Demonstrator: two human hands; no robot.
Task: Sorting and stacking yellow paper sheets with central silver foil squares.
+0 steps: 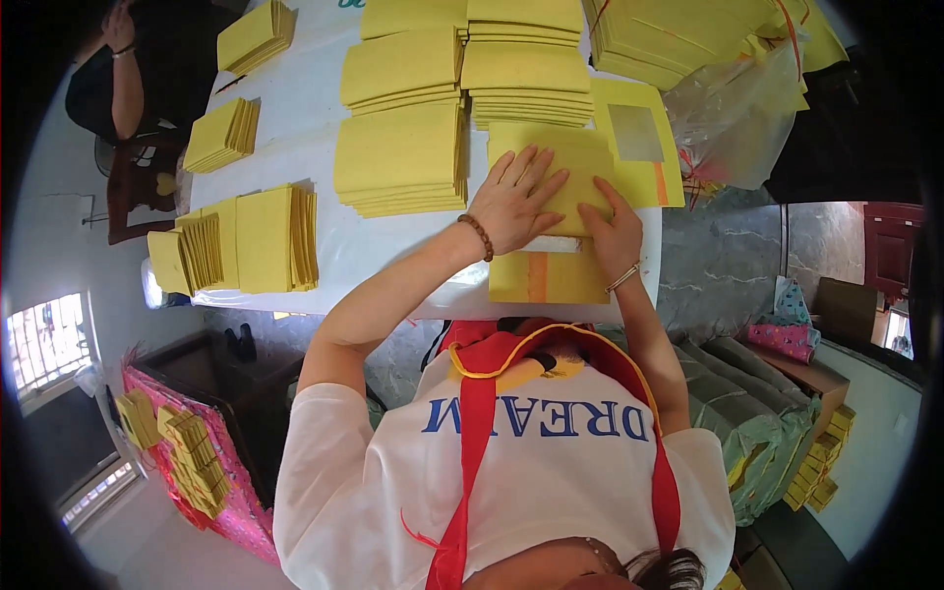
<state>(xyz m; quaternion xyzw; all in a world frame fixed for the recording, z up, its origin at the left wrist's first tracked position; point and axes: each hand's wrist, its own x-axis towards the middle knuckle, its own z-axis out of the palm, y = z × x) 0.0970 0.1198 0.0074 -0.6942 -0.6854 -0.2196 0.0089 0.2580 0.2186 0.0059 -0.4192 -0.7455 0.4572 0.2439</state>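
Observation:
Flat on a yellow paper sheet [506, 143] at the table's front right, my left hand [516, 202] presses with its fingers spread. My right hand [617, 231] rests at the sheet's right edge, thumb and forefinger apart; its other fingers are mostly hidden. Below both hands a narrow white strip [560, 245] crosses the paper. Nearer to me lies a yellow paper part with an orange band [537, 277]. Beyond my right hand is another yellow sheet with a silver-grey rectangle [637, 133].
Folded yellow paper stacks [398, 162] stand left of my hands, with more stacks [526, 84] behind. Smaller bundles [221, 133] line the table's left side. A clear plastic bag [737, 128] hangs at the right edge. Another person's arm [126, 88] shows at the far left.

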